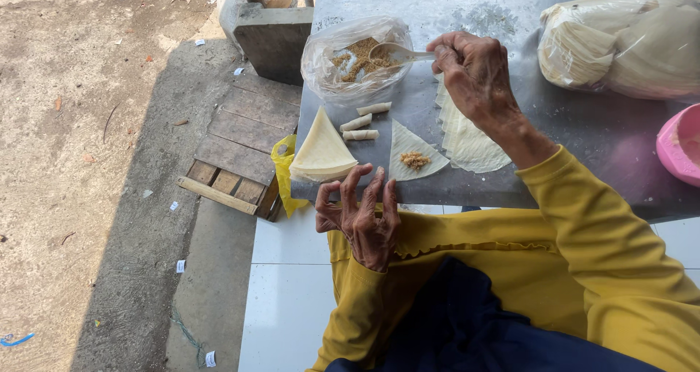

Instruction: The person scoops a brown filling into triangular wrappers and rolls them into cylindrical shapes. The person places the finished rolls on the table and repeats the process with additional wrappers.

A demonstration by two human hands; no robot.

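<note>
My right hand (475, 72) holds a pale plastic spoon (397, 52) whose bowl reaches into a clear bag of brown crumbly filling (356, 59). My left hand (361, 210) rests at the table's near edge, fingers spread, tips beside a single triangular wrapper (413, 147) that carries a small heap of filling (414, 159). A stack of triangular wrappers (321, 151) lies to the left of it. Three small finished rolls (362, 122) lie between the stack and the bag. More wrapper sheets (467, 136) sit under my right wrist.
The grey metal table (583, 124) holds a large plastic bag of wrappers (627, 44) at the back right and a pink bowl (679, 145) at the right edge. A wooden pallet (233, 150) and a yellow bag (283, 169) lie left of the table.
</note>
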